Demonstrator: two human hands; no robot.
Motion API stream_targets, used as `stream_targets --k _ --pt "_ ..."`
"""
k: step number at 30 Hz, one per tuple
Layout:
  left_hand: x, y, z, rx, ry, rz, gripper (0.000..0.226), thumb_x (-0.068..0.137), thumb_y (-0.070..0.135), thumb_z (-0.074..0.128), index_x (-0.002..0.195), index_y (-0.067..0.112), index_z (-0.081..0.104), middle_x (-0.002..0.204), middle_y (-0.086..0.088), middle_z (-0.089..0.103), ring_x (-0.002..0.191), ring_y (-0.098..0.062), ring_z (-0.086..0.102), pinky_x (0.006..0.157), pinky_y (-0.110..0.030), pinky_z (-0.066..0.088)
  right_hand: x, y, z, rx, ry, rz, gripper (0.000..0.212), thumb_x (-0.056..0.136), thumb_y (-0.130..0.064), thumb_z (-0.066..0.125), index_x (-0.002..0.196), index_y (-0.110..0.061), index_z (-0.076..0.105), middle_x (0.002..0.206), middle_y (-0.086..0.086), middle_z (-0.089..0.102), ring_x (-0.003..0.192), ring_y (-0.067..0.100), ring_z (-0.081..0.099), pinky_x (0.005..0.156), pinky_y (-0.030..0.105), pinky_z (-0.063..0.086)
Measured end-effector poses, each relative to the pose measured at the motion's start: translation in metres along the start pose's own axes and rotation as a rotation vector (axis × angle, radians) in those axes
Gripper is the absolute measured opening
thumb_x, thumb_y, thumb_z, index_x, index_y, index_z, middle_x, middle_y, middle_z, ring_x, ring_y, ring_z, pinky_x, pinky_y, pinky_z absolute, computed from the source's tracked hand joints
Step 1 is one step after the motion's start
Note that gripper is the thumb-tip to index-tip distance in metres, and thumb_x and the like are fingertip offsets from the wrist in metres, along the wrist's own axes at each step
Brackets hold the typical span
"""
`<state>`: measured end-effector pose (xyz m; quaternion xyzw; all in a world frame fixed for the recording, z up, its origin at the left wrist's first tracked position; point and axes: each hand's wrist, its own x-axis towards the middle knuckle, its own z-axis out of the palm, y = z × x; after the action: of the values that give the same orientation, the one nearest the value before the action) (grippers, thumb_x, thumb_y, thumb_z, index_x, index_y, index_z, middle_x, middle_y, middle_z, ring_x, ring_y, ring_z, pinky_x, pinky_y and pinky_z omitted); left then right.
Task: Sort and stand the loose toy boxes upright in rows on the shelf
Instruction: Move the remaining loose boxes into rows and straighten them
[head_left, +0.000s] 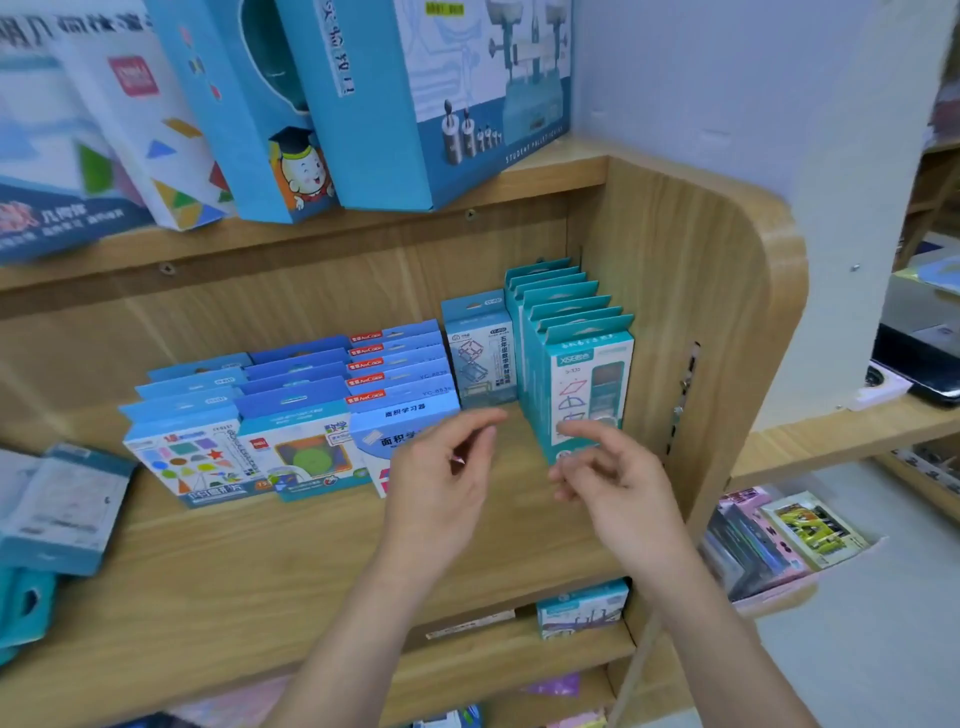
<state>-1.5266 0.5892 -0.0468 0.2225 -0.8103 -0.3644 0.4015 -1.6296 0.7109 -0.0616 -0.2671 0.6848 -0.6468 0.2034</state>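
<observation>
Both hands are empty. The left hand (441, 473) and right hand (605, 470) hover side by side but apart, fingers loosely curled, gripping nothing. Whether the right fingertips touch the front box of the teal row (587, 379) cannot be told. On the shelf (311, 561), four rows of toy boxes stand upright and run front to back. These are the shapes row (182, 441), the blue middle row (298, 421), the red-label row (402, 379) and the teal row, which stands close to the side panel (675, 312). The panel appears to brace the teal row against tipping outward. Between the red-label row and the teal row lies an open lane with a lone box (480, 358) upright at its back. The hands sit at the mouth of this lane, which looks like the slot awaiting more stock. Loose boxes (62, 504) lie flat at the far left of the shelf, unsorted and well apart from both hands. In my judgement the task is well along but incomplete. The bare front strip of shelf gives room to carry boxes across. The lane is narrow, so a careless entry could knock either neighbouring front box.
</observation>
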Motion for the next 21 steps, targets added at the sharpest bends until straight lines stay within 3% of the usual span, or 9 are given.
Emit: stream_targets --k 2,4,11,13,17,21 --pt "-0.015 -0.009 -0.018 0.013 -0.01 -0.038 0.037 0.089 0.006 0.061 0.088 0.043 0.067 0.074 0.024 0.066 0.066 -0.001 0.06 0.064 -0.016 0.046 -0.004 -0.004 0.011 0.126 -0.043 0.049 0.027 0.091 0.008 0.05 0.103 -0.011 0.066 0.065 0.004 0.064 0.051 0.007 0.057 0.054 0.014 0.045" --pt "-0.029 -0.018 -0.04 0.026 -0.004 -0.074 0.039 0.089 0.002 0.06 0.089 0.04 0.068 0.08 0.023 0.065 0.07 -0.002 0.061 0.063 -0.016 0.046 -0.008 -0.008 0.024 0.166 -0.082 0.067 0.024 0.092 0.008 0.048 0.097 -0.007 0.067 0.06 0.006 0.059 0.046 0.006 0.051 0.047 0.013 0.041" --pt "-0.066 -0.053 -0.138 0.265 0.092 -0.076 0.042 0.081 -0.012 0.06 0.09 0.028 0.072 0.09 0.02 0.065 0.087 0.005 0.059 0.072 -0.003 0.039 -0.021 -0.005 0.094 0.0 -0.228 -0.054 0.024 0.09 -0.003 0.057 0.08 -0.022 0.069 0.046 -0.01 0.036 0.046 0.009 0.031 0.045 0.02 0.026" --pt "-0.073 -0.067 -0.172 0.335 0.125 -0.097 0.038 0.081 -0.008 0.062 0.09 0.028 0.072 0.093 0.019 0.065 0.089 0.005 0.059 0.075 -0.004 0.041 -0.026 -0.005 0.121 -0.064 -0.271 -0.104 0.022 0.087 -0.006 0.062 0.08 -0.025 0.069 0.047 -0.012 0.039 0.047 0.006 0.034 0.046 0.019 0.029" --pt "-0.092 -0.099 -0.246 0.488 0.199 -0.141 0.021 0.081 0.01 0.059 0.09 0.023 0.073 0.092 0.017 0.065 0.088 -0.003 0.059 0.081 -0.022 0.047 -0.038 -0.004 0.183 -0.163 -0.339 -0.174 0.028 0.082 -0.005 0.067 0.081 -0.033 0.067 0.058 -0.015 0.053 0.054 0.002 0.044 0.055 0.018 0.039" --pt "-0.103 -0.13 -0.327 0.721 0.208 -0.233 0.017 0.084 0.017 0.059 0.096 0.019 0.072 0.101 0.003 0.068 0.097 -0.02 0.061 0.084 -0.02 0.038 -0.055 -0.005 0.247 -0.27 -0.341 -0.24 0.04 0.079 -0.006 0.069 0.087 -0.044 0.061 0.081 -0.013 0.064 0.071 0.001 0.059 0.067 0.009 0.043"
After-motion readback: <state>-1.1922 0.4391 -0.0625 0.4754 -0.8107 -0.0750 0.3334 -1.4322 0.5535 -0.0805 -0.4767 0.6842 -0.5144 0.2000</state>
